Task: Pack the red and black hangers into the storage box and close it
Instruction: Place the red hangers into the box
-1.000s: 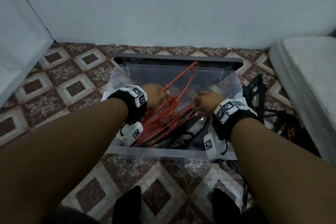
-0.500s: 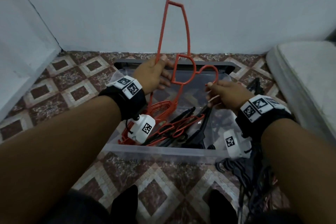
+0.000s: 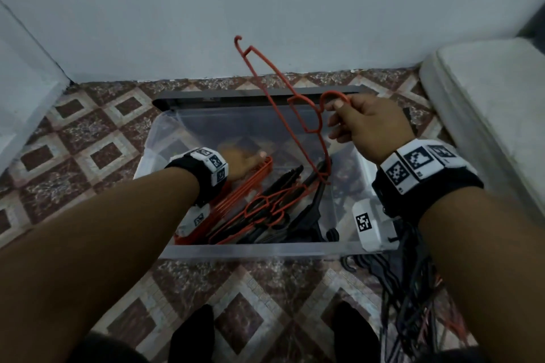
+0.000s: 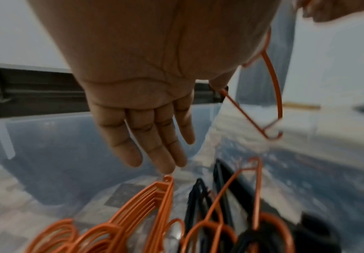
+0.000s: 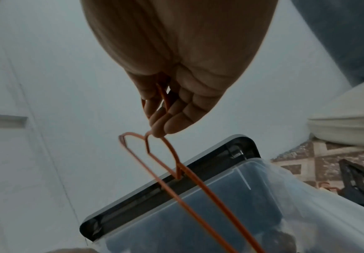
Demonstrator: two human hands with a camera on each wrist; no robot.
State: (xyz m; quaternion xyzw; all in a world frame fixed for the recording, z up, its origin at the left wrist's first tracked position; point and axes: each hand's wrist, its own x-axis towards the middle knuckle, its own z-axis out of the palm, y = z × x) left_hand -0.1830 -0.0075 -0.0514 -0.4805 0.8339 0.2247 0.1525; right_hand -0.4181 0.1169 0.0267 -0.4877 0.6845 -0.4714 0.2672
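Patterned floor (image 3: 88, 138) carries the storage box (image 3: 250, 250); right hand (image 3: 370, 124) pinches 1 light, springy red hanger (image 3: 306, 127), likely to snag; left hand (image 3: 244, 163) flat, fingers straight.

In the head view the left hand (image 3: 244, 163) is showing only its back, its fingertips smeared with blur inside the storage box (image 3: 250, 249). The pile of black hangers (image 3: 413, 303) on the floor is running off the bottom edge, tangled too tightly to count. The right hand (image 5: 172, 106) is hiding the hook of the red hanger (image 5: 176, 171), whose lower end is leaving the right wrist view.
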